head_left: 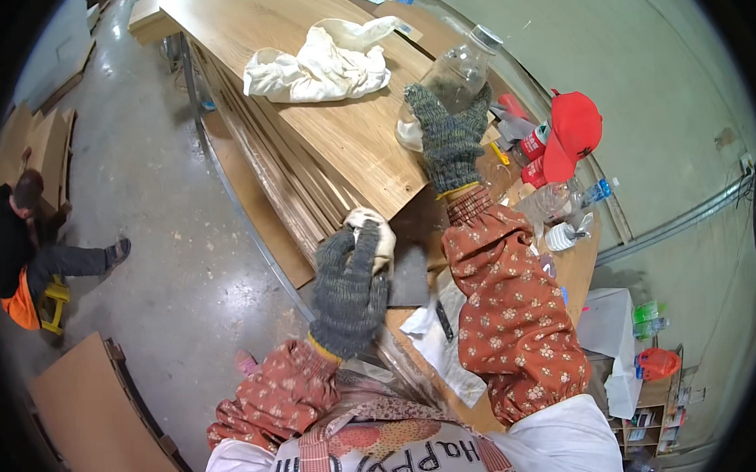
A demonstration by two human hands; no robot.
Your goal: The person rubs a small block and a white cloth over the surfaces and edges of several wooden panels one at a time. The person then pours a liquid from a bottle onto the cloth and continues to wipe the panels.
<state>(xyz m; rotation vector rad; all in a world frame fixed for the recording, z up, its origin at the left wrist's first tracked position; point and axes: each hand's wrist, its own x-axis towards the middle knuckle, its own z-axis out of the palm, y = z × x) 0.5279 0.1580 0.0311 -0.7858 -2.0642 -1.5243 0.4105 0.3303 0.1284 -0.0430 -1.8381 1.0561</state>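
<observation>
My left hand [347,284], in a dark grey knitted glove, is closed around a wadded off-white cloth [382,240] beside the near end of a wooden board [242,27]. My right hand [453,136], gloved the same way, grips a large clear plastic bottle [462,70]. The bottle tilts with its neck toward the upper right, and something whitish shows at its lower end. A crumpled cream cloth [324,65] lies on top of the board, left of the bottle. Both my forearms wear red flowered sleeve covers.
More boards [260,148] are stacked beneath the top one. Right of my right hand are a red cap [573,135], several plastic bottles [549,201] and a black marker-like stick [443,320]. A person [26,243] sits on a yellow stool at the far left.
</observation>
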